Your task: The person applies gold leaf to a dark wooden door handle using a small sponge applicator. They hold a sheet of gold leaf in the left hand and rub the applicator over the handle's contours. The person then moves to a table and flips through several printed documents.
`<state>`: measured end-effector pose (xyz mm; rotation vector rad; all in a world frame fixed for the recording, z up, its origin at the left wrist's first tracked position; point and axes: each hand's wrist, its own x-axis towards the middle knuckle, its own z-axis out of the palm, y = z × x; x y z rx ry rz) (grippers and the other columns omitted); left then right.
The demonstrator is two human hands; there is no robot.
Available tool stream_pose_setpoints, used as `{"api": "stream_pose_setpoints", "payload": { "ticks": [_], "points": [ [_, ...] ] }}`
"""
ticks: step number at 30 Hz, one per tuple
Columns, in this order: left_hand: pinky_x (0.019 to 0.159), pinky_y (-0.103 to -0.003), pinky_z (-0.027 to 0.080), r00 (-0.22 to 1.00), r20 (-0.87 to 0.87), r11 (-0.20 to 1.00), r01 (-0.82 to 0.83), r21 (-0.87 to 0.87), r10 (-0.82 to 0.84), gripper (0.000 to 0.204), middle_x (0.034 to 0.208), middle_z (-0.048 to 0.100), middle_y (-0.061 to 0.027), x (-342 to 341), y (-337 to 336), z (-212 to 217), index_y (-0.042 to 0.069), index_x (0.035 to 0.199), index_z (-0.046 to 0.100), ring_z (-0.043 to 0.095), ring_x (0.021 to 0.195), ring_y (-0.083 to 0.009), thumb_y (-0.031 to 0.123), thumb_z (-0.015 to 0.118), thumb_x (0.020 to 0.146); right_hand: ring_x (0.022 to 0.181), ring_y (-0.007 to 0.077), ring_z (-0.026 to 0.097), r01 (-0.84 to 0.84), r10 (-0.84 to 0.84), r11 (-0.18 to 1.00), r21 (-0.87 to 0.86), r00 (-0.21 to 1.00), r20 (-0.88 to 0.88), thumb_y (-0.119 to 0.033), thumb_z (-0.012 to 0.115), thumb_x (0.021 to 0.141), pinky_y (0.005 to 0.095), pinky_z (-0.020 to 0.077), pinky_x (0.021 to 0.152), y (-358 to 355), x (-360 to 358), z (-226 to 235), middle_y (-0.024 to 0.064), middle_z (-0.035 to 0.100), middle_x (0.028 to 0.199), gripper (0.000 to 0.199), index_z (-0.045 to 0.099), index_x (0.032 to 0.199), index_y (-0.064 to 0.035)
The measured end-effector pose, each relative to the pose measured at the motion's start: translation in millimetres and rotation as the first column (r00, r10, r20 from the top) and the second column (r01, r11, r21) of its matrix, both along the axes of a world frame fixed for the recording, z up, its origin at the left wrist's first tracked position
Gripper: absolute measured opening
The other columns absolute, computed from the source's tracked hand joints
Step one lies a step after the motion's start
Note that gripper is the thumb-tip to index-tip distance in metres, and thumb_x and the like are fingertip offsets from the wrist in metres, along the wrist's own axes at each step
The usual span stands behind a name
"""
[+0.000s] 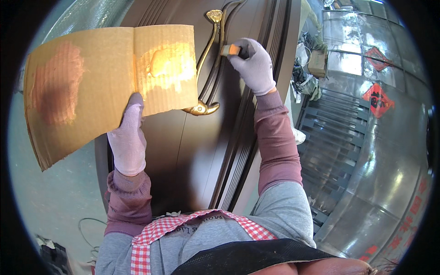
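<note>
My left hand (pixel 129 137), in a pale lilac glove, grips the lower edge of a folded cardboard sheet (pixel 107 91), thumb on its face. A shiny gold paint patch (pixel 170 66) covers part of the sheet's right panel, and a coppery patch (pixel 58 85) marks the left one. My gloved right hand (pixel 255 66) is closed on a small flat paintbrush (pixel 230 50), whose handle is hidden in the fingers. The brush is over or against the dark brown panel (pixel 169 151), beside its raised ornament of curved stems and a gold fish-like head (pixel 201 108). Cardboard hides part of the ornament.
Grooved moulding (pixel 233 176) runs along the panel's right side. Farther right are a dark slatted rack (pixel 327 137), a cardboard box (pixel 317 63), bags and shiny metal sheets (pixel 385 165) with red paper squares. A thin cable (pixel 87 233) lies on the floor at lower left.
</note>
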<state>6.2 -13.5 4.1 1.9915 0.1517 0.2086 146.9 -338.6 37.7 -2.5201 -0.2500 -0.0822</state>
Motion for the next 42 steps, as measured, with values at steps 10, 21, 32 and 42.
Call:
{"api": "stream_pose_setpoints", "payload": {
  "ticks": [10, 21, 32, 42],
  "points": [
    [0.107, -0.045, 0.054, 0.996, 0.064, 0.972, 0.039, 0.234, -0.055, 0.033, 0.131, 0.071, -0.0247, -1, 7, 2, -0.003, 0.126, 0.075, 0.069, 0.122, -0.0407, -0.010, 0.062, 0.096, 0.103, 0.0376, 0.072, -0.177, 0.170, 0.982, -0.058, 0.979, -0.111, -0.009, 0.082, 0.079, 0.0434, 0.0574, 0.094, 20, -44, 12, 0.0152, 0.076, 0.102, 0.029, 0.075, 0.106, -0.0044],
    [0.107, -0.044, 0.055, 0.997, 0.058, 0.985, 0.036, 0.171, -0.047, 0.032, 0.137, 0.069, -0.0238, -1, 5, -3, -0.004, 0.128, 0.074, 0.069, 0.124, -0.0383, -0.012, 0.063, 0.098, 0.098, 0.0383, 0.073, -0.120, 0.120, 0.990, -0.079, 0.993, -0.003, -0.010, 0.083, 0.078, 0.0464, 0.0580, 0.090, 25, -47, 6, 0.0143, 0.077, 0.101, 0.028, 0.074, 0.104, -0.0065],
    [0.106, -0.043, 0.055, 0.990, 0.131, 0.946, 0.003, 0.323, -0.048, 0.030, 0.130, 0.070, -0.0177, -1, 6, -8, 0.004, 0.125, 0.077, 0.068, 0.118, -0.0364, -0.007, 0.070, 0.098, 0.095, 0.0298, 0.072, -0.104, 0.102, 0.988, -0.116, 0.994, -0.030, -0.005, 0.085, 0.078, 0.0380, 0.0585, 0.087, 18, -61, 2, 0.0121, 0.073, 0.100, 0.031, 0.074, 0.107, -0.0040],
    [0.105, -0.044, 0.055, 0.988, 0.148, 0.940, -0.004, 0.340, -0.050, 0.037, 0.131, 0.070, -0.0179, 0, 7, -9, 0.007, 0.129, 0.076, 0.069, 0.118, -0.0376, -0.007, 0.071, 0.095, 0.096, 0.0365, 0.072, -0.252, 0.247, 0.960, -0.120, 0.968, -0.055, -0.010, 0.084, 0.075, 0.0460, 0.0550, 0.089, 37, -76, 10, 0.0103, 0.075, 0.098, 0.028, 0.074, 0.101, -0.0110]
  ]
}}
